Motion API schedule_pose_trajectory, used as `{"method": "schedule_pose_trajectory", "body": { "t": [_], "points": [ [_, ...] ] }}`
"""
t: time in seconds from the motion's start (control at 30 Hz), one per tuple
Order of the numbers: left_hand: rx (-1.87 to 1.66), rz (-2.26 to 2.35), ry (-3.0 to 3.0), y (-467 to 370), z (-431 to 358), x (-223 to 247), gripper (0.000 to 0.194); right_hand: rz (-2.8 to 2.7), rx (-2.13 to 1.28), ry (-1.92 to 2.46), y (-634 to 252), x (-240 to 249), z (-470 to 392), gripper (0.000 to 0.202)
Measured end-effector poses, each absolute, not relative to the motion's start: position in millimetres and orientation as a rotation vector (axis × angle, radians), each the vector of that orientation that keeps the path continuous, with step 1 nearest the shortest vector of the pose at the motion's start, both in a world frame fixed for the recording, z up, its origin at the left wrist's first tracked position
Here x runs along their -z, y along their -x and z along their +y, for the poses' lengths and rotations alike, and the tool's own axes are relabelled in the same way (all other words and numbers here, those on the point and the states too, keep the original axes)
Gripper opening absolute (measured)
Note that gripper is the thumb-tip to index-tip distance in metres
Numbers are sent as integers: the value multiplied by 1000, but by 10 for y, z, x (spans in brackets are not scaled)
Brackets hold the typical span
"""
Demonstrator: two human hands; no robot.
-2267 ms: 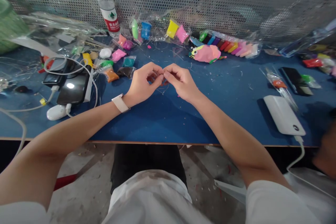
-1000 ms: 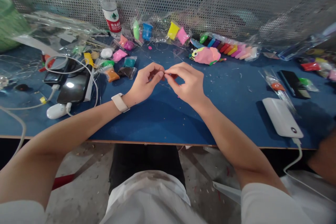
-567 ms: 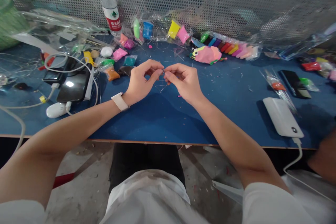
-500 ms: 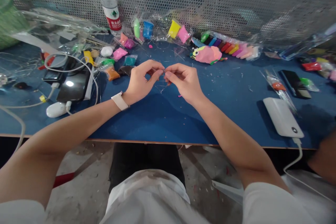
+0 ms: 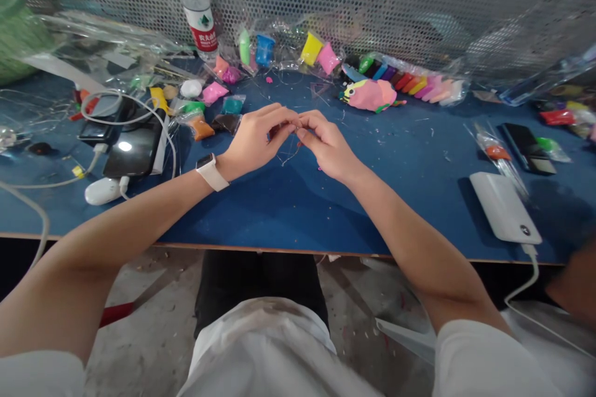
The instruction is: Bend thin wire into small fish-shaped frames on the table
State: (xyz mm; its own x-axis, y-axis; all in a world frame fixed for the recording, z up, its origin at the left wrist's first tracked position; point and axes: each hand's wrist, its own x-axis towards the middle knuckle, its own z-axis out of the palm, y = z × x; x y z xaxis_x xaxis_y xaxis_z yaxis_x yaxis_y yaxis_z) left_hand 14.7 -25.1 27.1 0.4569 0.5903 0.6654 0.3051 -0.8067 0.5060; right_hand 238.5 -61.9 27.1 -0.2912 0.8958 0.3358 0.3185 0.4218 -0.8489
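Note:
Over the middle of the blue table, my left hand and my right hand meet at the fingertips. Both are closed in a pinch. Whatever sits between the fingers is tiny and mostly hidden; a bit of reddish colour shows under the right fingers. A thin pale strand hangs or lies just below the fingertips. A small pink piece rests on the table beside my right hand. Beyond that hand lies a pink clay fish-like figure with a googly eye.
Clay packets, a water bottle and a row of coloured clay sticks line the back by a perforated metal screen. Phones with cables lie left. A white power bank lies right, near another person's blurred arm.
My left hand has turned slightly, bringing the watch face into view, and its fingers now overlap the right fingertips more closely. The strand below has shifted; the camera view moved a little.

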Motion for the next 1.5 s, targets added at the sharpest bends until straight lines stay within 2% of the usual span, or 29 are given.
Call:
{"method": "schedule_pose_trajectory", "body": {
  "t": [0.13, 0.23, 0.57, 0.93, 1.03, 1.3, 1.5],
  "points": [
    [-1287, 691, -2506, -140, -225, -253, 20, -1891, -678, 1059, -2388, -297, -649, 16],
    [-1268, 618, -2588, -135, -217, -247, 22, -1921, -639, 1044, -2387, -295, -658, 8],
    [-1194, 575, -2795, -128, -194, -200, 27, -1605, -1092, 1157, -2382, -197, -520, 11],
    [-1192, 498, -2993, -51, -118, -250, 36, -1389, -1436, 988, -2325, -145, -452, 18],
    [-1219, 545, -2936, -59, -132, -242, 32, -1536, -1255, 1042, -2346, -173, -441, 18],
    [-1083, 881, -2638, -92, -178, -162, 17, -1993, -382, 1017, -2433, -306, -577, 5],
    [-1075, 896, -2588, -125, -212, -187, 14, -2149, 9, 991, -2444, -296, -555, 11]
  ]
}}
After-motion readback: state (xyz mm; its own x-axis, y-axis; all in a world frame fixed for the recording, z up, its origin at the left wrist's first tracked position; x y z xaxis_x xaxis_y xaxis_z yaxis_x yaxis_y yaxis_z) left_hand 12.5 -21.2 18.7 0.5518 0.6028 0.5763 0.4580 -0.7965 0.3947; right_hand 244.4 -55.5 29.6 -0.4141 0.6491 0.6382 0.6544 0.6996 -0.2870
